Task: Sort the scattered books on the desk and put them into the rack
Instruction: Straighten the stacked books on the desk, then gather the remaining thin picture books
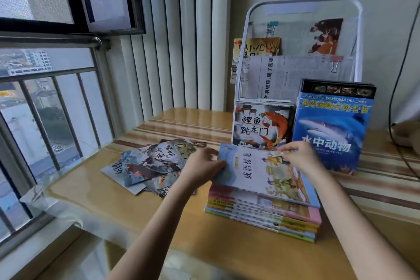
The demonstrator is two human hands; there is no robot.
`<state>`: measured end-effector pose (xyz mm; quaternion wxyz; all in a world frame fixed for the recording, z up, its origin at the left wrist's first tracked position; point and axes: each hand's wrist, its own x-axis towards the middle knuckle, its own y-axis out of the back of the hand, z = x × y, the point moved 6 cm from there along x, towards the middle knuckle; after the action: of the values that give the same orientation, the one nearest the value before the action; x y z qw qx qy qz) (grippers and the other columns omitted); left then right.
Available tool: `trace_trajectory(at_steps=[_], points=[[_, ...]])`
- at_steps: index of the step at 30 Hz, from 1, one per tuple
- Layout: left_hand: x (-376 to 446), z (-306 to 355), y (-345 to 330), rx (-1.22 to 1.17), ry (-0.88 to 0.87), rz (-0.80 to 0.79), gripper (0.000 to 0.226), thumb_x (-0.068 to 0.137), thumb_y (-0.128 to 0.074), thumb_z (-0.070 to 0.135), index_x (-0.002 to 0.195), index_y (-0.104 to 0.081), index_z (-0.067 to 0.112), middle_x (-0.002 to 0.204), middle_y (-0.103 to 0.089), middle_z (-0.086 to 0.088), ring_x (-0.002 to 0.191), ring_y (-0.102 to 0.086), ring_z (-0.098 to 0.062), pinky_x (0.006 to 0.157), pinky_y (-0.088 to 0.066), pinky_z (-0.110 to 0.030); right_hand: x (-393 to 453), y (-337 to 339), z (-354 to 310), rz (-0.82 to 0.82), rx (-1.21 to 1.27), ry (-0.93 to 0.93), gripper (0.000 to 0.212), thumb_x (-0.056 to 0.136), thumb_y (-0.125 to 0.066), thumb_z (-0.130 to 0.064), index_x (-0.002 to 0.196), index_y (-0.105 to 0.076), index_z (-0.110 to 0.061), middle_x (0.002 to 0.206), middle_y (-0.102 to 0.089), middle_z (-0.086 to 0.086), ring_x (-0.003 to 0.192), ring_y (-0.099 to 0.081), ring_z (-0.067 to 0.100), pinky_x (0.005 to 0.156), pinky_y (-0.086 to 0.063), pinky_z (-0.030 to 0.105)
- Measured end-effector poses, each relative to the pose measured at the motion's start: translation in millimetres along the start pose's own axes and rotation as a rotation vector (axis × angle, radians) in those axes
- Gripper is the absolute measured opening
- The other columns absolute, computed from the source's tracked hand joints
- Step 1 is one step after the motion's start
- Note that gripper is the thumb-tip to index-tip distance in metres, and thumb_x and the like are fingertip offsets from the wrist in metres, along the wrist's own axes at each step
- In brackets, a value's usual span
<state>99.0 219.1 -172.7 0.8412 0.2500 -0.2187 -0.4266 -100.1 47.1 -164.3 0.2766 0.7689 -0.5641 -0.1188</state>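
Your left hand (203,164) and right hand (299,156) pinch the top book (256,171) by its left edge and far corner, tilted above the stack (261,216) on the desk (159,223). Loose books (150,163) lie left; the rack (297,52) stands beyond.

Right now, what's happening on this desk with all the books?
A person is sorting books. Both hands grip a light blue book above a stack of thin books: the left hand at its left edge, the right hand at its top edge. A shark book and a carp book stand upright at the front of the white rack. A pile of loose booklets lies on the desk to the left.
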Motion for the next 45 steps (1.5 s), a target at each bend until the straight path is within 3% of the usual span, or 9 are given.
trace_trajectory(at_steps=[3,7,10,15,20,29,35,40,45], points=[[-3.9,-11.7,-6.0,0.212,0.001,-0.028,0.034,0.081,-0.061,0.033,0.112,-0.067,0.020,0.111,-0.069,0.003,0.087,-0.065,-0.011,0.070,-0.053,-0.027,-6.6,-7.6,10.7,0.069,-0.288,0.002,0.017,0.090,-0.056,-0.014,0.093,-0.071,-0.021,0.113,-0.061,0.008,0.105,-0.052,0.028,0.087,-0.046,0.038],[-10.4,-17.7,1.5,0.189,0.008,0.169,0.041,0.086,-0.058,0.047,0.116,-0.064,0.019,0.113,-0.067,0.000,0.081,-0.062,-0.016,0.071,-0.051,-0.029,-14.1,-18.3,0.2,0.115,-0.643,0.096,0.018,0.092,-0.050,-0.031,0.105,-0.060,-0.025,0.143,-0.033,0.005,0.137,-0.019,0.027,0.105,-0.006,0.069],[-11.6,-17.3,-26.5,-0.168,0.056,-0.110,0.054,0.092,-0.057,0.038,0.137,-0.045,0.011,0.119,-0.059,-0.002,0.099,-0.063,-0.017,0.084,-0.055,-0.032,-17.6,-45.9,-15.6,-0.121,-0.565,0.253,0.051,0.093,-0.036,-0.057,0.137,-0.035,-0.032,0.152,-0.027,-0.007,0.141,-0.022,0.024,0.104,0.005,0.069],[-12.6,-20.3,-34.5,-0.270,0.058,-0.152,0.026,0.096,-0.053,0.025,0.121,-0.055,0.018,0.122,-0.062,-0.003,0.096,-0.063,-0.013,0.088,-0.054,-0.033,-30.4,-81.8,-22.1,-0.473,-0.642,0.207,0.059,0.096,-0.027,-0.057,0.149,-0.013,-0.034,0.159,-0.006,-0.004,0.146,0.002,0.024,0.112,-0.003,0.062],[7.9,-48.3,52.0,-0.006,-0.036,0.342,0.030,0.095,-0.053,0.025,0.119,-0.064,0.009,0.120,-0.066,-0.004,0.106,-0.060,-0.013,0.089,-0.043,-0.024,-35.6,-98.8,-86.0,-0.397,-0.456,0.352,0.053,0.096,-0.036,-0.050,0.143,-0.031,-0.026,0.144,-0.043,0.006,0.098,-0.055,0.018,0.105,-0.032,0.051],[25.5,-181.2,144.5,0.459,0.505,0.392,0.064,0.087,-0.052,0.054,0.124,-0.052,0.002,0.128,-0.054,-0.024,0.122,-0.047,-0.037,0.103,-0.037,-0.045,21.5,-205.6,-125.9,-0.610,-0.773,0.240,0.056,0.096,-0.041,-0.047,0.127,-0.050,-0.001,0.128,-0.056,0.014,0.109,-0.056,0.029,0.091,-0.047,0.034],[28.5,-189.8,138.3,0.439,0.419,0.461,0.054,0.087,-0.049,0.055,0.128,-0.050,0.021,0.132,-0.055,-0.013,0.125,-0.044,-0.032,0.103,-0.031,-0.041,32.4,-239.6,-106.9,-0.413,-0.418,0.220,0.037,0.087,-0.058,-0.039,0.114,-0.052,-0.016,0.106,-0.057,0.001,0.097,-0.056,0.025,0.076,-0.048,0.033],[33.8,-185.9,135.2,-0.182,0.267,0.499,0.031,0.089,-0.059,0.040,0.115,-0.054,0.025,0.116,-0.065,-0.001,0.087,-0.062,-0.008,0.069,-0.050,-0.026,48.8,-231.1,-93.1,-0.402,0.028,-0.045,0.032,0.078,-0.066,-0.035,0.103,-0.050,-0.021,0.095,-0.049,-0.003,0.077,-0.049,0.011,0.056,-0.040,0.025],[41.0,-183.3,123.2,-0.321,0.236,0.417,0.029,0.084,-0.067,0.027,0.111,-0.057,0.023,0.111,-0.063,0.001,0.097,-0.063,-0.015,0.074,-0.055,-0.030,52.7,-230.6,-88.8,-0.375,0.194,-0.124,0.031,0.073,-0.073,-0.028,0.086,-0.046,-0.020,0.105,-0.052,0.002,0.095,-0.048,0.020,0.070,-0.036,0.030]])
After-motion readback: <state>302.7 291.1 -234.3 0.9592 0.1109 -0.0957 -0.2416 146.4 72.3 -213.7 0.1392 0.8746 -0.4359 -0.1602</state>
